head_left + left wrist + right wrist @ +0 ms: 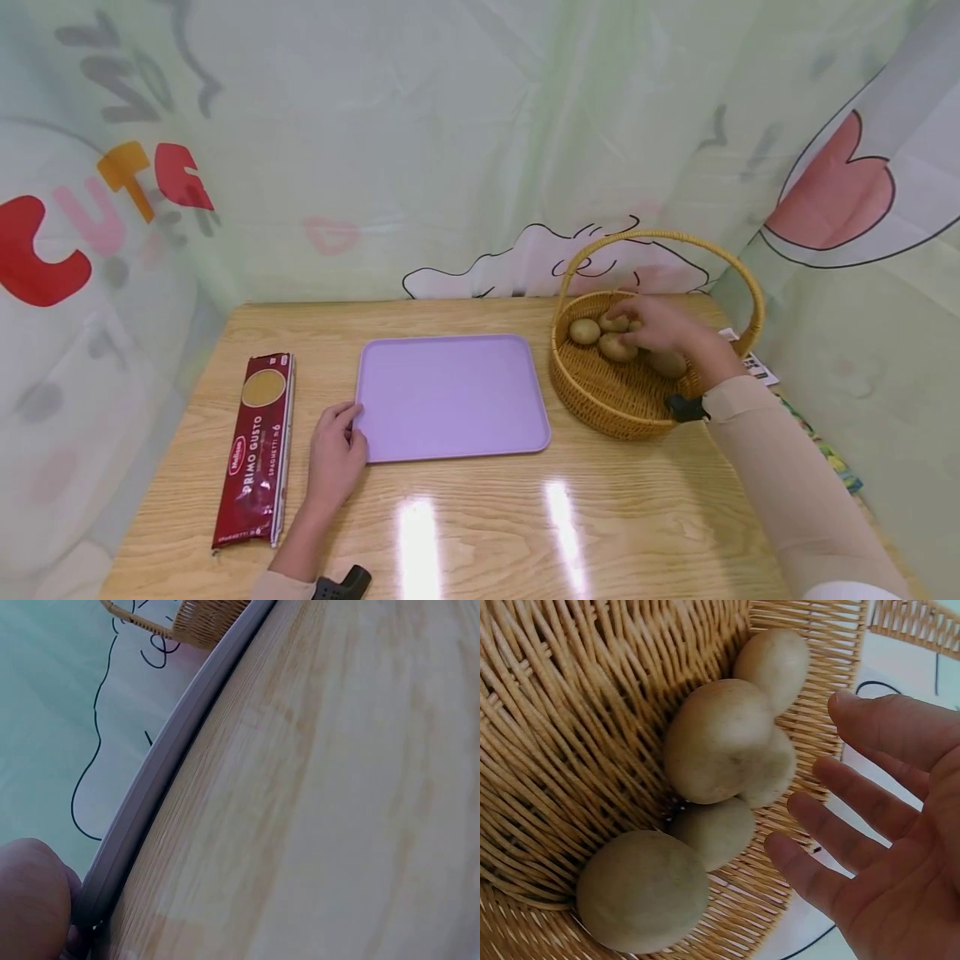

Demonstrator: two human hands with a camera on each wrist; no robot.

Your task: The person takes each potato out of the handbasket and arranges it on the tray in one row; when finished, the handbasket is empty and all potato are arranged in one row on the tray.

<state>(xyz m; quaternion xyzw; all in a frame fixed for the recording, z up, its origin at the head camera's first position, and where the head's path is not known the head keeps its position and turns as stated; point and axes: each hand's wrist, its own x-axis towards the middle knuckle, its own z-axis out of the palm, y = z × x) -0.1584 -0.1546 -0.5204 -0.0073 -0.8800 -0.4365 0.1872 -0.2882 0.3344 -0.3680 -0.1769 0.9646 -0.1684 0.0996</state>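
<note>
A wicker basket [622, 408] with a tall handle stands at the right of the wooden table and holds several brown potatoes [585, 331]. My right hand [656, 325] reaches into it with fingers spread just above the potatoes; in the right wrist view the fingers [840, 832] hover beside a potato [718, 740] without gripping it. A flat lilac tray [450, 396] lies mid-table. My left hand [335, 454] rests at the tray's near left corner, fingertips touching its edge [150, 802].
A dark red spaghetti packet [257, 447] lies lengthwise at the table's left. Printed plastic sheeting walls in the table on three sides. Some paper lies behind the basket at the right edge [757, 367].
</note>
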